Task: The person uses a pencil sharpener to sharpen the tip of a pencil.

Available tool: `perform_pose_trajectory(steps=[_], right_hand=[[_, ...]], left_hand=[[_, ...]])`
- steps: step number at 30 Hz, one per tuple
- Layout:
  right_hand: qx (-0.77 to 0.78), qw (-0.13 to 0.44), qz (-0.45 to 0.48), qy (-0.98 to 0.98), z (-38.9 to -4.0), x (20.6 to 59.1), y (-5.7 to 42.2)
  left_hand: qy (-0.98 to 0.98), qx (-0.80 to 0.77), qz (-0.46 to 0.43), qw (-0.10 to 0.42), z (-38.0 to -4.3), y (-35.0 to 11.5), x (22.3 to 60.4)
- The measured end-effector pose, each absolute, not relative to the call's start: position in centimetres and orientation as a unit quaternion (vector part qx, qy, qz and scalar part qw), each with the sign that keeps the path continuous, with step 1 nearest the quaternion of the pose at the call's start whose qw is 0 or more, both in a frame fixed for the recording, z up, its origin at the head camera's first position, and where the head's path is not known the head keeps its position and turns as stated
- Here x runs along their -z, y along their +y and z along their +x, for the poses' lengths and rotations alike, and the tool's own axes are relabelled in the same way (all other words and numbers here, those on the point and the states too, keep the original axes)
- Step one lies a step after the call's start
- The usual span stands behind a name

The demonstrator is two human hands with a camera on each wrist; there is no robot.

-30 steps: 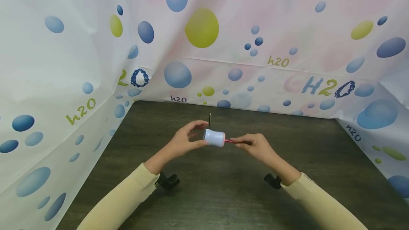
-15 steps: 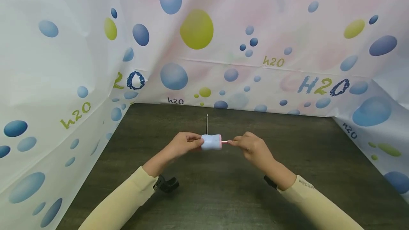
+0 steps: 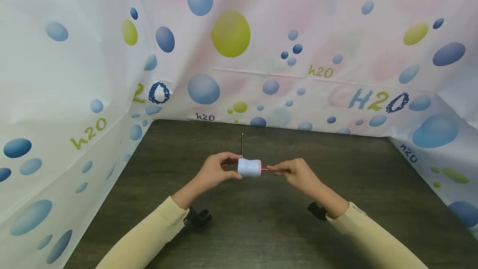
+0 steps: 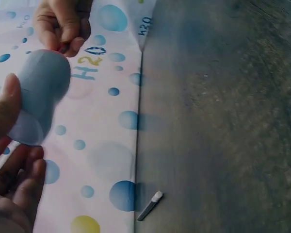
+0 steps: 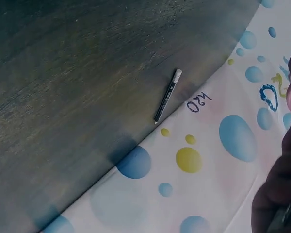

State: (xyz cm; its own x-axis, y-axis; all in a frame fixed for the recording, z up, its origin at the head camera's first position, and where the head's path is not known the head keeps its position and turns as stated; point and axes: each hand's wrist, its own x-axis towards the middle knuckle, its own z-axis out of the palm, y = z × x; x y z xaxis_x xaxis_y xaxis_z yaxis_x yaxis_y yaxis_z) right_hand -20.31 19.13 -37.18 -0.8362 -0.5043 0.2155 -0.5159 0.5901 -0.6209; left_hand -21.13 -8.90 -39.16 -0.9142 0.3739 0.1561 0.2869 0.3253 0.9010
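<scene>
Over the middle of the table (image 3: 280, 235), the left hand (image 3: 213, 174) is gripping a blue barrel-shaped gadget (image 3: 249, 167), sharpener I'm guessing, nearer than a dark pencil (image 3: 242, 146) that's lying toward the far side. The right hand (image 3: 301, 174) is pinching a thin red stick (image 3: 264, 169) poking from its right end. I'd be bracing the barrel firmly and keeping the stick lined up while twisting. Versus half a second ago, the left thumb's sitting lower and the right knuckles are rolling down.

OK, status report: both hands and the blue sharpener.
Left hand holds blue sharpener. Right hand pinches red pencil at sharpener's pink end. Dark pencil beyond on table, clear of both hands.
</scene>
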Motion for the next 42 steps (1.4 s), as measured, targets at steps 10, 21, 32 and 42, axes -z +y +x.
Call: perform_pose_trajectory(steps=[10, 21, 32, 42], right_hand=[[-0.457, -0.145, 0.213, -0.852, -21.0, 38.4, 19.0], [-0.374, 0.143, 0.283, -0.872, -20.2, 39.2, 18.4], [-0.286, 0.242, 0.383, -0.844, -20.9, 38.3, 18.6], [-0.226, 0.177, 0.391, -0.875, -21.5, 36.4, 19.4]], left_hand=[[0.843, -0.463, 0.274, 0.002, -21.3, -9.3, 39.6], [0.797, -0.566, 0.158, 0.141, -22.0, -10.5, 38.7], [0.782, -0.568, 0.133, 0.218, -22.3, -10.4, 38.2], [0.767, -0.581, 0.14, 0.234, -22.5, -9.8, 39.0]])
